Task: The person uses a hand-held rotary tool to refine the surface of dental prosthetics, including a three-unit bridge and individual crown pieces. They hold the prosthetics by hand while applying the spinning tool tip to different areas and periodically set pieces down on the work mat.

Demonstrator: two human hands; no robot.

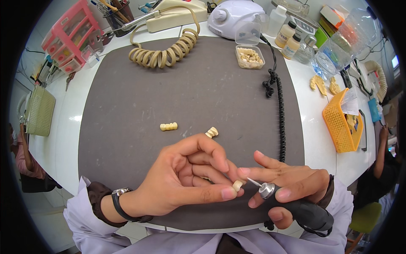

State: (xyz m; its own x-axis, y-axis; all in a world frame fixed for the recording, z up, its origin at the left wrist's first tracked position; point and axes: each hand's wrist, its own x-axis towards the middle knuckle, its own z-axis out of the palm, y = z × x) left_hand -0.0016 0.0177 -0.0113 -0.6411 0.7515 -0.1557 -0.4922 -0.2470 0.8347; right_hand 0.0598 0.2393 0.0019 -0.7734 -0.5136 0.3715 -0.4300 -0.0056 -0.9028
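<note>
My left hand [186, 178] pinches a small cream dental crown piece [237, 185] between thumb and fingertips, above the near part of the grey mat [127, 97]. Wrapped round a black rotary handpiece [306, 211] with a silver nose is my right hand [304, 182]. Its thin bur [253, 182] points at the crown piece, with a small gap seeming to lie between them. My right index fingertip meets the left fingers. Beyond my left hand lie a cream dental bridge [168, 126] and a second tooth-coloured piece [212, 132], the latter close to my knuckles.
At the back stand a clear box of tooth pieces [249, 59], a white rounded machine [237, 19] and a coiled beige hose [165, 55]. A black coiled cord [281, 114] runs down the mat's right. Bottles [289, 40] and an orange basket [342, 122] stand right, pink drawers [69, 36] left.
</note>
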